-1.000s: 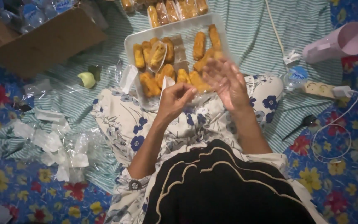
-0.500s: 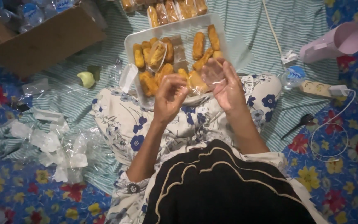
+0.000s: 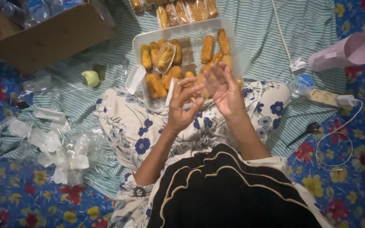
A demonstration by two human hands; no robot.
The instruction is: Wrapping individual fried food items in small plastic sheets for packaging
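Dim, warm indoor light; soft overall focus

A cardboard box (image 3: pixel 51 36) sits far left of the pink jug (image 3: pixel 343 50); a black fork (image 3: pixel 305 131) (plastic) lies below the jug.

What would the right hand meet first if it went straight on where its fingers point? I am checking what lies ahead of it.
Probably the fried rolls in the white tray: the right hand points its fingers up-frame over the tray's near edge. Its height above them is unclear.
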